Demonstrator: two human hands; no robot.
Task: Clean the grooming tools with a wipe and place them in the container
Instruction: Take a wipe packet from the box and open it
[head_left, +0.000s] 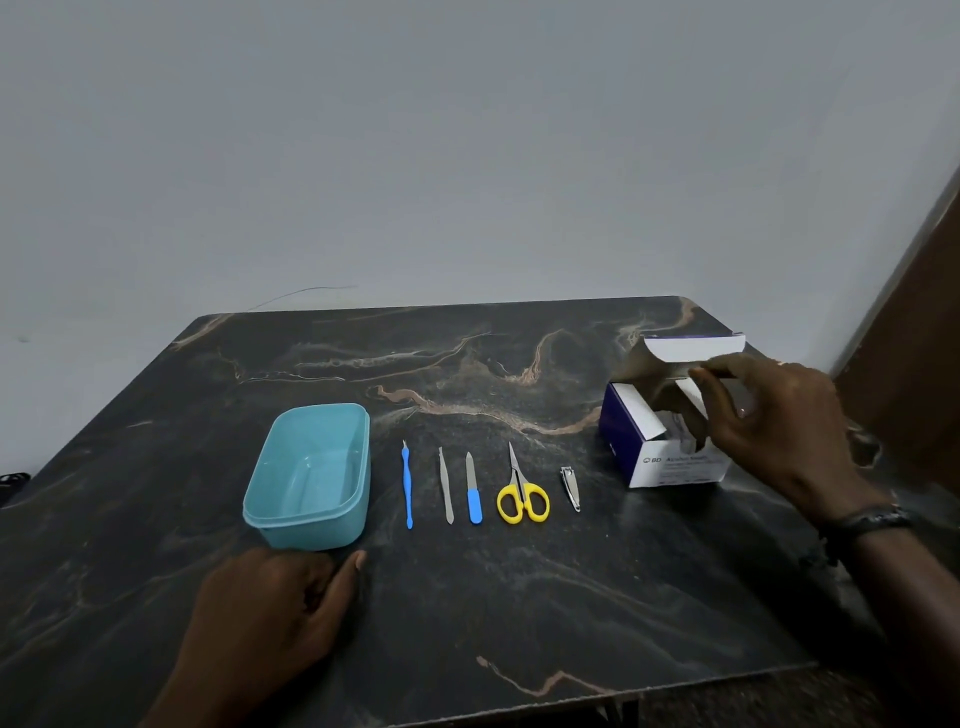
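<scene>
- A dark marbled table (467, 597) carries a teal container (311, 473) at the left, open and lying near the left hand (275, 618).
- The left hand rests on the table just in front of the container, fingers loosely curled, thumb stretched right, holding nothing.
- Right of the container, five tools lie in a row, apart from each other: a blue cuticle pusher (407, 483), tweezers (445, 486), a blue-handled nail file (472, 488), yellow scissors (521, 493) and a nail clipper (570, 488).
- Far right stands an open blue-and-white wipe box (670, 462).
- The right hand (779, 426) hovers over the box, its fingers (714, 371) pinching the raised lid flap (691, 348).
- A dark band sits on the right wrist.
</scene>
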